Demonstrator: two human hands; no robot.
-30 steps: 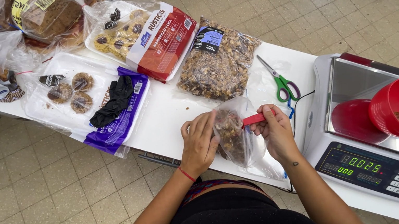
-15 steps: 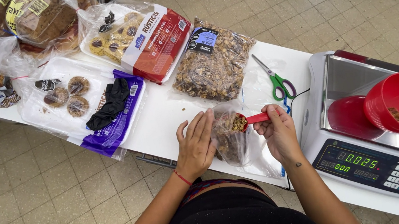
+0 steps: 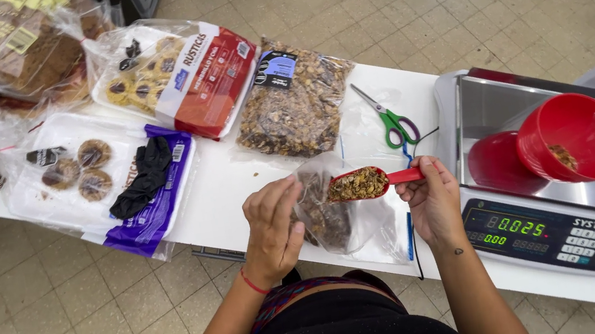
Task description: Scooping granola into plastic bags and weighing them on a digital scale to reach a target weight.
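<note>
My left hand [image 3: 272, 226] grips the open edge of a clear plastic bag of granola [image 3: 336, 216] lying on the white table [image 3: 228, 177]. My right hand [image 3: 432, 198] holds a small red scoop [image 3: 364, 182] heaped with granola, lifted just above the bag's mouth. To the right stands a steel scale [image 3: 539, 154] with a red cup [image 3: 572, 138] lying tilted on its pan, some granola inside it.
A larger sealed bag of granola [image 3: 294, 104] lies behind, with green-handled scissors [image 3: 388, 118] beside it. Cookie trays [image 3: 174, 75], a purple-edged tray with a black glove [image 3: 142, 178] and bagged bread [image 3: 5, 53] fill the left side. Tiled floor surrounds the table.
My right hand has drawn the red scoop out of the bag, now full of granola. My left hand stays on the bag's edge.
</note>
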